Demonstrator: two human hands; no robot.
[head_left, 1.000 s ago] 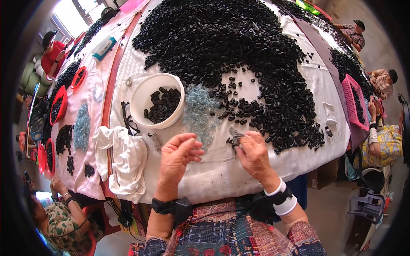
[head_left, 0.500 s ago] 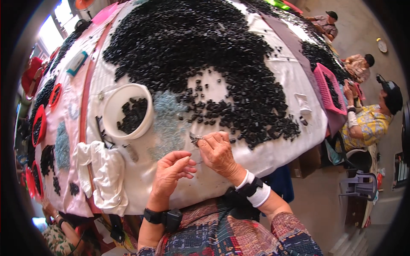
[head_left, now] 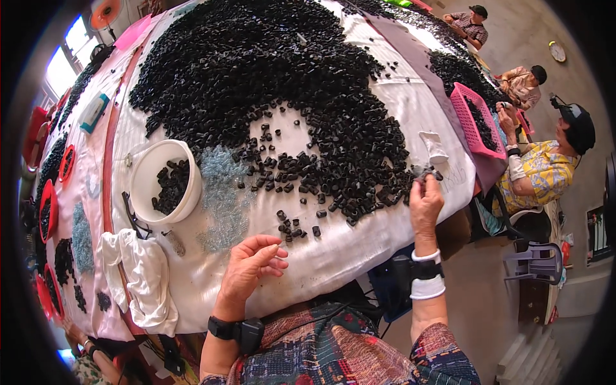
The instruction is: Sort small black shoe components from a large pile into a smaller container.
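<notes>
My left hand (head_left: 250,268) hovers above the near table edge, its fingers loosely curled and apart with nothing visible in them. Just beyond it lies a small loose group of black cylindrical pieces (head_left: 294,226). Off to the right, my right hand (head_left: 426,202) is closed in a pinch on a small dark grey thing, blurred and too small to name. That hand is at the right end of a big spread of black pieces (head_left: 256,70). Left of centre, a white tub (head_left: 138,186) holds some black pieces (head_left: 172,186). Beside the tub lie many clear bluish bits (head_left: 224,199).
A white cloth (head_left: 147,276) and black-handled tool (head_left: 133,218) lie at left. A white packet (head_left: 434,147) is beyond my right hand. A pink basket (head_left: 459,106) stands on the right, where a person in yellow (head_left: 539,179) works. Red trays (head_left: 48,208) line the far left.
My right hand has swung away from my left toward the right side of the table. Loose black pieces now show where it was. The whole view has shifted slightly.
</notes>
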